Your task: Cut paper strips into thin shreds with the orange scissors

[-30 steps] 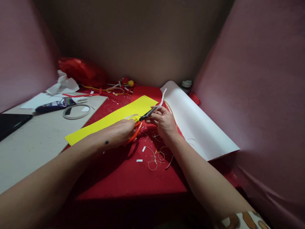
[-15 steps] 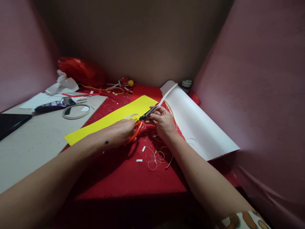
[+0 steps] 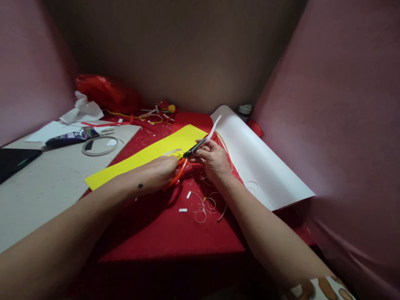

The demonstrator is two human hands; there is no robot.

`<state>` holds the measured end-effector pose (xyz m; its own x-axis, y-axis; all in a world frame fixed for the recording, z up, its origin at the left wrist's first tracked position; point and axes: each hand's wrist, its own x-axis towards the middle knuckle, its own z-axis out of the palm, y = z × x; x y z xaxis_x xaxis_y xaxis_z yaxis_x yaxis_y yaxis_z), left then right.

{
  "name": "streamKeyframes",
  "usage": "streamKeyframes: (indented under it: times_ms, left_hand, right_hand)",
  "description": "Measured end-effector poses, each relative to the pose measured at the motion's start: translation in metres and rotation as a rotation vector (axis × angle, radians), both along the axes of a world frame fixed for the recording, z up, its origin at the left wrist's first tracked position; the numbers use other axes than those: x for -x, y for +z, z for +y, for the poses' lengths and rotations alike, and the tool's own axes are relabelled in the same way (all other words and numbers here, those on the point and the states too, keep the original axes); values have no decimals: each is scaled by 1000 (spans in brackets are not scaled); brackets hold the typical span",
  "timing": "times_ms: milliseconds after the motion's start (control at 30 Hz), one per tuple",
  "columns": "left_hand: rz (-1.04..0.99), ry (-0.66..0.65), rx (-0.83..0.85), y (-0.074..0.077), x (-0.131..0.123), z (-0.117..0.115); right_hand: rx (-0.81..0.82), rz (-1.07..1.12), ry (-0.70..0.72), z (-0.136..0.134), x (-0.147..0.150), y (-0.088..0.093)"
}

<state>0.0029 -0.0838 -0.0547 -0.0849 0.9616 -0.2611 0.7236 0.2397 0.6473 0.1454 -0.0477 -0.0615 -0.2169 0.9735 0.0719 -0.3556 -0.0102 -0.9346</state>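
Observation:
My left hand [image 3: 164, 171] is closed around the orange handles of a pair of scissors [image 3: 179, 174]. The dark blades point up and to the right, toward the fingertips of my right hand [image 3: 214, 158]. Between thumb and fingers, that hand pinches a narrow white strip [image 3: 215, 126], whose free end sticks up and curves to the right. The blade tips lie close to the strip; whether they are parted is hard to make out. Below both hands lies a stack of yellow sheets [image 3: 150, 155], with red strips [image 3: 196, 163] partly hidden near the right hand.
Thread scraps [image 3: 200, 208] and small white pieces [image 3: 183, 210] litter the red cloth [image 3: 162, 237]. A large white sheet [image 3: 259, 158] slopes at right. On the pale board [image 3: 62, 183] at left lie a dark tube [image 3: 73, 136] and a coil [image 3: 100, 146]. A red plastic bag [image 3: 106, 91] sits behind.
The white strip's free end has swung left and dropped slightly, now bending more, with less of it showing. Both hands and the scissors have hardly moved.

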Motion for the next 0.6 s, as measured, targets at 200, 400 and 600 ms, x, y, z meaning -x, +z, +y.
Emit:
streamKeyframes:
  times_ms: [200, 400, 600]
  left_hand:
    - [23, 107, 155, 15, -6, -6]
    - [52, 152, 186, 16, -6, -6]
    - [49, 0, 169, -7, 16, 2]
  right_hand:
    - [-7, 44, 38, 4, -4, 0]
    - [-13, 35, -95, 16, -16, 3]
    - [-58, 21, -132, 18, -18, 2]
